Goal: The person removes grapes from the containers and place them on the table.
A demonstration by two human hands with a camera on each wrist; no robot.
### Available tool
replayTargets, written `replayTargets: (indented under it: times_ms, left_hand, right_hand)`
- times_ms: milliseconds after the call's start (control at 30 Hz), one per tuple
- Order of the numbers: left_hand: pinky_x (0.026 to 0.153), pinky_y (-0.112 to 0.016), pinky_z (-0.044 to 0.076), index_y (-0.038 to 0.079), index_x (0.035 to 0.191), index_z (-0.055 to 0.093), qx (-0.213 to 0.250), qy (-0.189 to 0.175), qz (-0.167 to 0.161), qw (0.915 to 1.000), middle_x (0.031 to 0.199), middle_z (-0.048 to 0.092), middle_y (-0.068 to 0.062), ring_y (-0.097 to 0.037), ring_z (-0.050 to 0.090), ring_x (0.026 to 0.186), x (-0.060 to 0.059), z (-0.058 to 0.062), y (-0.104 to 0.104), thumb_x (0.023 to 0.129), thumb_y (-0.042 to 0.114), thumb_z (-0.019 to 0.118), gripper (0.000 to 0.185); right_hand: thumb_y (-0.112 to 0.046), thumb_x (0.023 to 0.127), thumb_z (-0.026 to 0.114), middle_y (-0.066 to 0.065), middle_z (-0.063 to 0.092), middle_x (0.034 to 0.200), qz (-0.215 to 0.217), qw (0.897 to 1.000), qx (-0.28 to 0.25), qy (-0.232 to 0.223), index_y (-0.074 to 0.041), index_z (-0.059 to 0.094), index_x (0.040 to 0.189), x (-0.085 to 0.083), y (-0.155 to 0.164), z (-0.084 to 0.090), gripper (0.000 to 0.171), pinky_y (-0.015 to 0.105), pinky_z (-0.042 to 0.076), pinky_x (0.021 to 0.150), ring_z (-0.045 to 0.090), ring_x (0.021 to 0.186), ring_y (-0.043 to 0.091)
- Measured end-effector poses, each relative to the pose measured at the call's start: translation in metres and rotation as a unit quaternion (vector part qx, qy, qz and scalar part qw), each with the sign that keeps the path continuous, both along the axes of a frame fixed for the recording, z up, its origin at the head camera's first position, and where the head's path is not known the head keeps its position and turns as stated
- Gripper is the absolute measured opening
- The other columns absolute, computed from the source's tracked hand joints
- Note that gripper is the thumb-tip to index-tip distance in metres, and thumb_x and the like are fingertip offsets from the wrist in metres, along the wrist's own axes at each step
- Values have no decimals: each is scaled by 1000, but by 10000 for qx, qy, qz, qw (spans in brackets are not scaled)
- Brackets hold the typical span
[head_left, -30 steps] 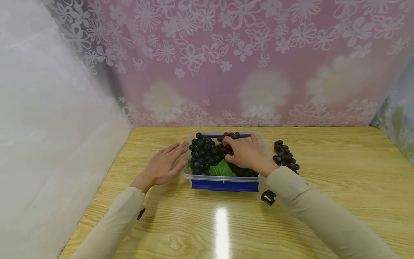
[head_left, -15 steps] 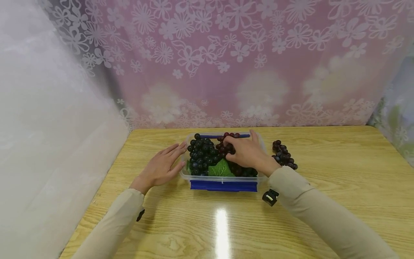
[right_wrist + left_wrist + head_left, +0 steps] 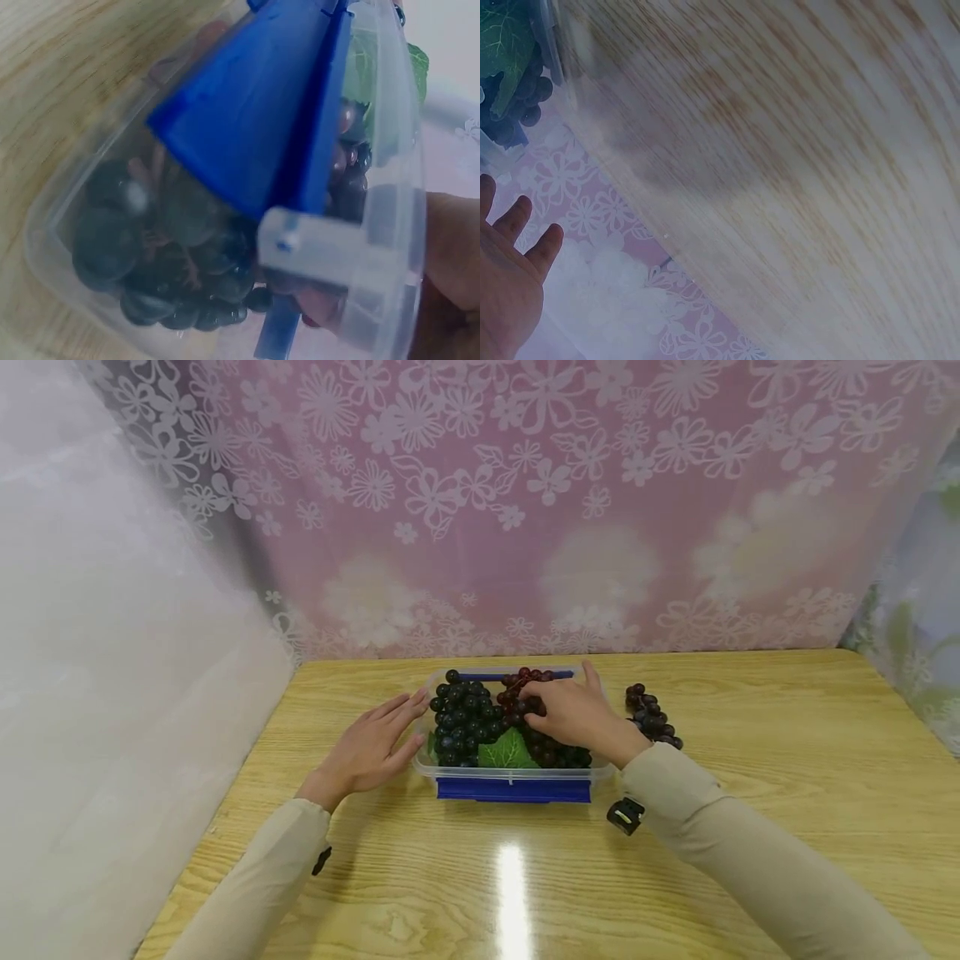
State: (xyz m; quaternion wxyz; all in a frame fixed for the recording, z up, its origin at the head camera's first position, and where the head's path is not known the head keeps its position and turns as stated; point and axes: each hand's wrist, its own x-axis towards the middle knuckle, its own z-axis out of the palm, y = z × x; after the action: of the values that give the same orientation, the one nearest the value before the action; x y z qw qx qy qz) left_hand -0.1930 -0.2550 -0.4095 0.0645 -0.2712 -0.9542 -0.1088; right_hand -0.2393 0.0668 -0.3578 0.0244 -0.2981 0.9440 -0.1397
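Note:
A clear plastic box with blue clips point(image 3: 513, 789) holds grapes. On its left side lies a bunch of black grapes point(image 3: 461, 722), on its right a bunch of dark red grapes point(image 3: 513, 700), with a green leaf point(image 3: 507, 750) at the front. My right hand point(image 3: 577, 714) reaches over the box's right side and grips the red bunch between thumb and curled index finger. My left hand point(image 3: 367, 747) rests its straight fingertips against the box's left wall. In the right wrist view the box wall and blue clip point(image 3: 247, 112) hide most of the right hand.
Another bunch of dark grapes point(image 3: 652, 714) lies on the wooden table point(image 3: 787, 760) to the right of the box. A pink flowered curtain point(image 3: 480, 527) hangs behind the table's back edge. A pale sheet point(image 3: 135, 652) covers the left side.
The head view has shifted slightly. My right hand has moved a little to the right relative to the box, with more red grapes showing beside it. The left hand stays at the box wall.

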Motion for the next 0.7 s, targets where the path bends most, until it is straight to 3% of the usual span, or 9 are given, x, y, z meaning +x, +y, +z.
replayTargets:
  times_ms: [467, 700]
  left_hand:
    - [108, -53, 26, 17, 152, 29, 88, 40, -20, 10000, 157, 19, 6, -24, 24, 141, 1, 0, 0, 102, 40, 41, 56]
    - [108, -52, 26, 18, 152, 29, 72, -15, 2, 10000, 157, 19, 5, -22, 23, 141, 1, -1, 0, 102, 43, 37, 56]
  right_hand:
    - [-27, 91, 67, -13, 55, 59, 69, 9958, -444, 798, -18, 67, 116, 0, 5, -5, 26, 63, 16, 107, 59, 62, 12]
    - [-27, 92, 66, -13, 57, 62, 86, 9951, -720, 671, -16, 66, 119, 1, 11, 7, 29, 60, 14, 109, 59, 63, 11]
